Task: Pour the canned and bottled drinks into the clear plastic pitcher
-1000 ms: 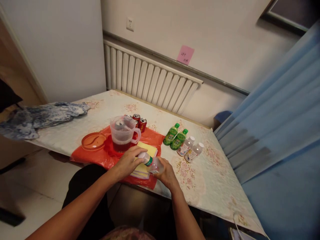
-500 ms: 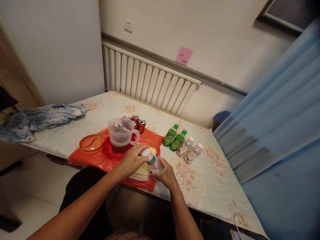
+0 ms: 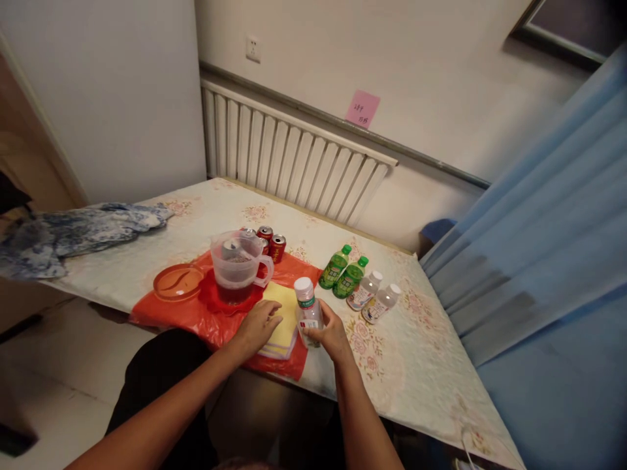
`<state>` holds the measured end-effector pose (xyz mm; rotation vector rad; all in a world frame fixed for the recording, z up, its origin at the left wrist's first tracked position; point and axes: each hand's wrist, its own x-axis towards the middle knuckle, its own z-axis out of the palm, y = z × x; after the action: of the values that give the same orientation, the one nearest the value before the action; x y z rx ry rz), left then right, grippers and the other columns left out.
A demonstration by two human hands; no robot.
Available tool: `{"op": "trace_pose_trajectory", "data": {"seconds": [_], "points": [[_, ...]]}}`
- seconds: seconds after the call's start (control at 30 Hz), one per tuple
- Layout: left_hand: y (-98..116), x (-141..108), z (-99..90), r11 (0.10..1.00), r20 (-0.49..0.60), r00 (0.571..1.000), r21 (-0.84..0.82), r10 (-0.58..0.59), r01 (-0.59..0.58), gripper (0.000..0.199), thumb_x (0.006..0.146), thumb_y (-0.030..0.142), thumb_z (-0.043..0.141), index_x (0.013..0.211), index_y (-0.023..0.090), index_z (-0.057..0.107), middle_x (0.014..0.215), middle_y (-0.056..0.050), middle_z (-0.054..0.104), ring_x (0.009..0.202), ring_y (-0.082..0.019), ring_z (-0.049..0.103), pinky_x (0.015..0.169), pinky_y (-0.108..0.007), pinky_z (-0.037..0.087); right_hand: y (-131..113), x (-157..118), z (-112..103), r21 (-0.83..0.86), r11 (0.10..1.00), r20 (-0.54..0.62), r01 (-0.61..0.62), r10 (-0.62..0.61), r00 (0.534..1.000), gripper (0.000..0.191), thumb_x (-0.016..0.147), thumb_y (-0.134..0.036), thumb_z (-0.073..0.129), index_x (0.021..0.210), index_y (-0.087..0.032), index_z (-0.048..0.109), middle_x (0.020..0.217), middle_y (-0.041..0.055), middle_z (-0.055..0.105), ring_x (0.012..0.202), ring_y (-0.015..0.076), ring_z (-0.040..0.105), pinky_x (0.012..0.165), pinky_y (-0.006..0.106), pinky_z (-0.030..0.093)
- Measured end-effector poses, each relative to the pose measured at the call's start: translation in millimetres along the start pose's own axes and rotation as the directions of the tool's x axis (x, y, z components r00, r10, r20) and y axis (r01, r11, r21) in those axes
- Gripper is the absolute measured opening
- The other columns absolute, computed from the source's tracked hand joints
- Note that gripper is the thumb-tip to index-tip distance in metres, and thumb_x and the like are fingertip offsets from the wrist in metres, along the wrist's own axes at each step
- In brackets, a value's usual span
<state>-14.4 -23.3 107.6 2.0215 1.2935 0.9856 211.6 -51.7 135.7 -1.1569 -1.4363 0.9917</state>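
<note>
A clear bottle (image 3: 309, 324) with a white cap and green neck band is upright in my right hand (image 3: 334, 331), its fingers wrapped round the lower body. To the left, my left hand (image 3: 259, 326) is open above the yellow cloth (image 3: 284, 313), holding nothing. Behind that hand a clear plastic measuring jug (image 3: 238, 264) with dark liquid in the bottom rests on a red tray (image 3: 208, 290). The orange lid (image 3: 179, 282) lies left of the jug. All of these lie on or over a red plastic sheet (image 3: 161, 313).
Several red cans (image 3: 277, 248) stand behind the jug. Two green bottles (image 3: 349, 277) and two clear white-capped bottles (image 3: 381, 304) stand in a row to the right. A patterned cloth (image 3: 98, 232) covers the table's left end. A blue curtain (image 3: 539, 261) hangs along the right.
My left hand has come off the bottle's cap and moved left and down, fingers opening. The bottle, tilted before, is now upright and slightly lower in my right hand.
</note>
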Motion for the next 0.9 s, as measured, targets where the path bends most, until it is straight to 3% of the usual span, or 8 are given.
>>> {"op": "trace_pose_trajectory", "data": {"seconds": [0.13,0.2,0.37,0.6,0.9], "points": [[-27.5,3.6,24.9,0.943,0.076,0.995,0.321,0.065,-0.086,0.026,0.093,0.02,0.049,0.115,0.015,0.062,0.114,-0.012,0.066,0.112,-0.026,0.057,0.102,-0.041,0.047,0.8,28.9,4.3,0.194,0.981,0.02,-0.028,0.024,1.0,0.072,0.058,-0.024,0.089,0.126,-0.023,0.065,0.125,0.004,0.071,0.118,0.0293,0.065,0.106,0.042,0.049],[-34.4,7.1,32.7,0.919,0.106,0.992,0.38,0.071,-0.107,0.025,0.093,0.018,0.048,0.114,0.016,0.062,0.114,-0.012,0.065,0.111,-0.026,0.055,0.102,-0.042,0.046,3.7,46.4,8.5,0.24,0.971,-0.006,-0.012,0.014,1.0,0.071,0.057,-0.025,0.089,0.123,-0.023,0.065,0.121,0.004,0.072,0.115,0.0288,0.066,0.104,0.042,0.05],[-46.0,8.2,44.1,0.888,0.145,0.988,0.445,0.057,-0.116,0.02,0.096,0.017,0.044,0.1,0.016,0.063,0.108,-0.013,0.063,0.104,-0.028,0.053,0.096,-0.045,0.045,17.2,94.0,23.2,0.281,0.96,-0.078,0.007,0.016,0.997,0.072,0.054,-0.023,0.087,0.122,-0.021,0.063,0.117,0.0052,0.074,0.11,0.0282,0.068,0.101,0.042,0.053],[-51.4,0.0,48.9,0.843,0.114,0.988,0.516,0.105,-0.15,0.022,0.098,0.015,0.041,0.1,0.017,0.063,0.104,-0.011,0.061,0.101,-0.027,0.052,0.094,-0.043,0.044,34.4,153.8,54.1,0.195,0.979,-0.102,0.063,-0.043,0.994,0.069,0.06,-0.026,0.08,0.125,-0.02,0.059,0.122,0.008,0.072,0.115,0.0272,0.066,0.1,0.043,0.054],[-55.7,-2.9,51.7,0.854,0.098,0.988,0.498,0.12,-0.153,0.021,0.092,0.008,0.045,0.099,0.02,0.061,0.103,-0.009,0.062,0.1,-0.027,0.053,0.091,-0.043,0.045,49.7,188.6,101.3,0.102,0.989,-0.142,0.103,-0.088,0.986,0.069,0.065,-0.025,0.079,0.132,-0.02,0.058,0.131,0.0077,0.068,0.119,0.0252,0.064,0.104,0.04,0.051]]}}
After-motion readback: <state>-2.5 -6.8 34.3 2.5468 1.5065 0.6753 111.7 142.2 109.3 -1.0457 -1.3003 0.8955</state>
